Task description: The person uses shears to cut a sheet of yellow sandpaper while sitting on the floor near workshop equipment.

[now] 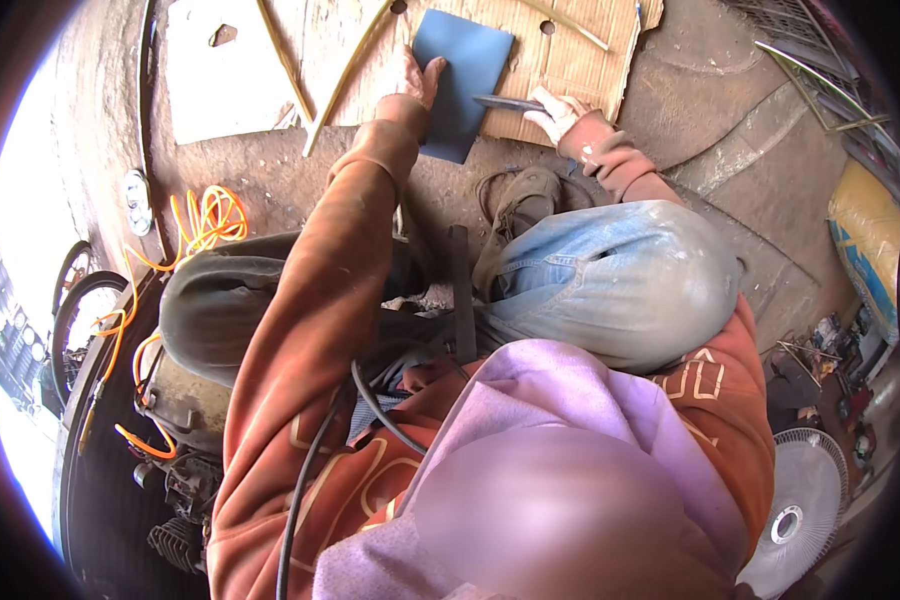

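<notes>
Blue sheet lies partly on a piece of brown cardboard in front of the crouching person, its near end reaching past the cardboard's edge. The left hand rests at the sheet's left edge, thumb over the face; whether the fingers curl underneath cannot be told. The right hand is closed around a dark, narrow tool, whose tip overlaps the sheet's right side.

With only one edge visibly steadied, the sheet could pivot or slide if the tool pushed against it, and the tip might scratch its face. A slip toward the left could carry the tip to the thumb. The unsupported near end might also bend under pressure.

The cardboard has punched holes and a ragged right edge; thin tan strips lie across it. Around it spreads a stained, rough floor. To the left are a coiled orange hose, a greasy machine and a wheel; to the right, a yellow-and-blue sack and a round grey fan guard.
</notes>
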`<control>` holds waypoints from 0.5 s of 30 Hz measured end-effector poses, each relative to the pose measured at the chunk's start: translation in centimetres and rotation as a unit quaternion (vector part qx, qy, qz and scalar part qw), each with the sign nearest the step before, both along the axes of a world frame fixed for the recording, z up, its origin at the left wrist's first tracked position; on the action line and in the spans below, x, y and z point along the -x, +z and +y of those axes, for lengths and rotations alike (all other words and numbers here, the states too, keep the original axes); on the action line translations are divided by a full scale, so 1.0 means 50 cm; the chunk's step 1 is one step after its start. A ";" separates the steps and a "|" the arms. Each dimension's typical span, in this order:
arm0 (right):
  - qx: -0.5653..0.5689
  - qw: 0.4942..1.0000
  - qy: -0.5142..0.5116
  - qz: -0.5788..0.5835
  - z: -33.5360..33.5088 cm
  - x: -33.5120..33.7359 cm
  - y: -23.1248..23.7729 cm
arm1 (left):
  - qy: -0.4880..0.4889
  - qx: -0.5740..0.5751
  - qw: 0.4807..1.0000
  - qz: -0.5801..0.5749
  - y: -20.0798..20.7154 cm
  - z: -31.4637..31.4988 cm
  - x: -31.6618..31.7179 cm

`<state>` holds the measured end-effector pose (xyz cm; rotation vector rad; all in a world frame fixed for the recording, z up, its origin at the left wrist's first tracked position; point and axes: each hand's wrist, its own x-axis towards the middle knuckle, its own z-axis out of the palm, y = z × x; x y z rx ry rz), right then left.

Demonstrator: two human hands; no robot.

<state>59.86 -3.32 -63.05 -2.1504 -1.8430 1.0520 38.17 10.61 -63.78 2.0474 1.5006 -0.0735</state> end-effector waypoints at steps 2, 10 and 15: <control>-0.022 0.998 0.015 -0.055 0.010 0.000 -0.002 | -0.013 -0.006 1.000 0.001 -0.007 0.000 0.007; -0.067 0.997 -0.005 -0.043 0.009 -0.010 -0.012 | -0.299 -0.262 0.913 0.092 -0.037 -0.003 0.041; 0.006 0.999 -0.035 -0.016 0.026 -0.019 0.016 | -0.031 0.012 0.999 -0.014 -0.029 0.006 0.008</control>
